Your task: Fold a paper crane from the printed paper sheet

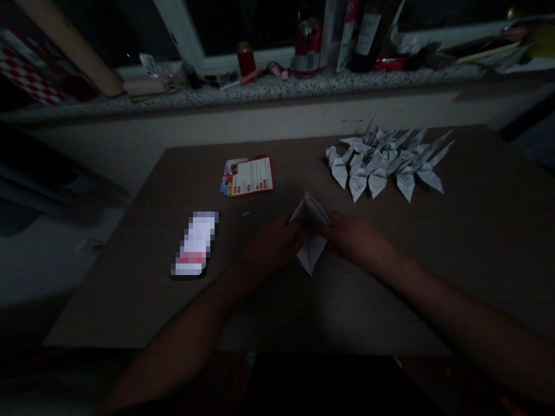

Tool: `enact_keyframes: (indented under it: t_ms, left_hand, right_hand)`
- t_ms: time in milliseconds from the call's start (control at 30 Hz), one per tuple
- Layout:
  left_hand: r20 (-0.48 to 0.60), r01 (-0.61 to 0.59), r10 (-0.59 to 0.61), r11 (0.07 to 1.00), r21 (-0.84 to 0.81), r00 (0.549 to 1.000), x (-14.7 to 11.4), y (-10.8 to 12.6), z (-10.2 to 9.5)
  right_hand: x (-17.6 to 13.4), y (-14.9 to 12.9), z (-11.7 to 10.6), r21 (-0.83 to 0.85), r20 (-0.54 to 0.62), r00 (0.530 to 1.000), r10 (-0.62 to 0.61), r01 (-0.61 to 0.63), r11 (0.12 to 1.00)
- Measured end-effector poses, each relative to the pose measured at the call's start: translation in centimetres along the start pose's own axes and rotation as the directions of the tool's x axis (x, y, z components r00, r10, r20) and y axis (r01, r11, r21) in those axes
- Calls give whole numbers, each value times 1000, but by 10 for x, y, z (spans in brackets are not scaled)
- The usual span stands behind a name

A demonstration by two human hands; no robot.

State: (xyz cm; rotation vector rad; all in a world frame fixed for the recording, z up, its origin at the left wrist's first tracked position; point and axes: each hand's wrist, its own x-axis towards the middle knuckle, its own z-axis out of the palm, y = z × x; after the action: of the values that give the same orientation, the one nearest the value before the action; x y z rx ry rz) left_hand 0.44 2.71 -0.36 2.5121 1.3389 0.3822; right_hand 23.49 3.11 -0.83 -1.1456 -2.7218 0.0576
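Note:
Between my two hands, a folded sheet of printed paper forms a diamond shape with a raised point at its far end. My left hand grips its left edge, fingers curled in. On the opposite side my right hand has its fingers closed on the right edge, the thumb or a finger lying over the paper. Dim light hides the exact fingertip positions. Several folded paper cranes, made from similar printed paper, stand clustered at the back right of the table.
A phone with a lit screen lies on the table at the left. Behind it is a small stack of printed cards. Along the granite windowsill stand a red can, a small jar, bottles and clutter.

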Motion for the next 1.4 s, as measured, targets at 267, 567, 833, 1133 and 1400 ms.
enact_keyframes:
  t_ms: [267,567,833,1133,1400]
  left_hand:
    - [-1,15,-15,1000,24,1000,0,6,-2]
    - [-4,45,-45,999,-19,999,1,2,0]
    - [-198,169,-240,932,-320,950,-3,-2,6]
    - [-98,71,-101,961,-268,990,-1,-4,3]
    - [-71,34,-52,972,-233,996,-1,-5,9]
  right_hand:
    - [4,-4,-9,-71,33,999,32,-29,997]
    - [1,2,-5,32,29,998,61,-62,998]
    - [-7,10,-3,285,-98,994,57,-27,958]
    - [-10,9,0,339,-157,986,63,-6,941]
    - [-16,0,3,344,-147,944,295,-231,910]
